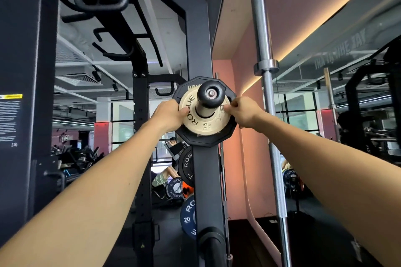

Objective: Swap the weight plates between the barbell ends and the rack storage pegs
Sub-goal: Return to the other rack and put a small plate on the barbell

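**Small plate on the peg, a hand on each side**

The cream plate (196, 115) sits on the storage peg (208, 98), face toward me, flat against a larger black plate (184, 136) behind it. The peg runs out from the black upright (206, 180) almost straight at the camera, and its black end cap stands proud of the plate. I judge that is the axis that matters: the plate can only travel along the peg, toward me to come off or away to seat.

My left hand (168, 116) grips the plate's left edge, thumb on its face. My right hand (243, 112) pinches the right edge, fingers curled. Both sit level with the peg, one either side, about equally near, so I expect an even pull or push without the plate cocking on the sleeve.

Lower on the upright hang more plates, a black one (186, 166) and a blue one (187, 215). A steel barbell (268, 102) stands nearly upright to the right, close beside my right hand.
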Motion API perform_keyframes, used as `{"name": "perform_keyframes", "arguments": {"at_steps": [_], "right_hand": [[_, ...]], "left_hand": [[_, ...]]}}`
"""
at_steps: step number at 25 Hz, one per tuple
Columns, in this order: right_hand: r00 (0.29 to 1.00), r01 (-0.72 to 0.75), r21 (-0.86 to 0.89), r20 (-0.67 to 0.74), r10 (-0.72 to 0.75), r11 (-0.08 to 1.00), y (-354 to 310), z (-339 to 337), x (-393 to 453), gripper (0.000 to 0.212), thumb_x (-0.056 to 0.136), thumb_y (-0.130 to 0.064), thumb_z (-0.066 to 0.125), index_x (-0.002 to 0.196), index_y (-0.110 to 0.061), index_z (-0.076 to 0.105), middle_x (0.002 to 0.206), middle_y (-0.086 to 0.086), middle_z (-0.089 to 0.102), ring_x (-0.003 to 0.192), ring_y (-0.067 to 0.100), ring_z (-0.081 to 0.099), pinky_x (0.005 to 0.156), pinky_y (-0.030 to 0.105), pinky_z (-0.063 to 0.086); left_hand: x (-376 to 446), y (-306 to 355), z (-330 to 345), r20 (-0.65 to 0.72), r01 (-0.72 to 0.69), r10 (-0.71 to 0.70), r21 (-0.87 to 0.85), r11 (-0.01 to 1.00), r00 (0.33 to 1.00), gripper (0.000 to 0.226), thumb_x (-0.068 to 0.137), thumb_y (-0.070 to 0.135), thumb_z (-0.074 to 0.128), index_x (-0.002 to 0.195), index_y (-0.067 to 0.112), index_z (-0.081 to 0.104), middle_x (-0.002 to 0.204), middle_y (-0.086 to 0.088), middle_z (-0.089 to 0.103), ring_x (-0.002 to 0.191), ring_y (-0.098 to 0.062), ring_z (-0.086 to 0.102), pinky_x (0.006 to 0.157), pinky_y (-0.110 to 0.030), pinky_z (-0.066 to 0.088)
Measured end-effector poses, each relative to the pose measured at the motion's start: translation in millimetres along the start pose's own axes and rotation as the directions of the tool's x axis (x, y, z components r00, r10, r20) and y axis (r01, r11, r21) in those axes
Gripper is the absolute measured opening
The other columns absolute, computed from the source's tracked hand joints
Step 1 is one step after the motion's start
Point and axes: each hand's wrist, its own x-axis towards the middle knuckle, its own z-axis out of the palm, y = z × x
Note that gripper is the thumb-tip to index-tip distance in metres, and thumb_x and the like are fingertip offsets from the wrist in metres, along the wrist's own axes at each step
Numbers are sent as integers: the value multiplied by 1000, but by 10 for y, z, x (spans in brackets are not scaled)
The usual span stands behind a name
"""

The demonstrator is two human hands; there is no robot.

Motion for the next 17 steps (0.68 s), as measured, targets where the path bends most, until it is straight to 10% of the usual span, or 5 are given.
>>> {"name": "perform_keyframes", "arguments": {"at_steps": [6, 17], "right_hand": [[992, -46, 227, 121, 19, 973, -141, -196, -260, 18, 101, -23, 46, 101, -5, 48, 78, 12, 62, 65, 25, 64, 53, 35, 51], [992, -31, 335, 124, -11, 942, -637, -807, -1287, 23, 103, -22, 42, 107, 0, 48, 87, 19, 65, 61, 25, 64, 45, 28, 49]], "left_hand": [[-264, 127, -174, 143, 154, -95, -489, 859, 985, 16, 101, 19, 51, 97, 6, 60, 90, -17, 71, 76, -29, 74, 62, -32, 62], [-1223, 635, -965, 107, 154, -115, -537, 829, 988, 5, 99, 11, 54, 96, 7, 54, 89, -16, 70, 68, -24, 73, 57, -30, 61]]}}
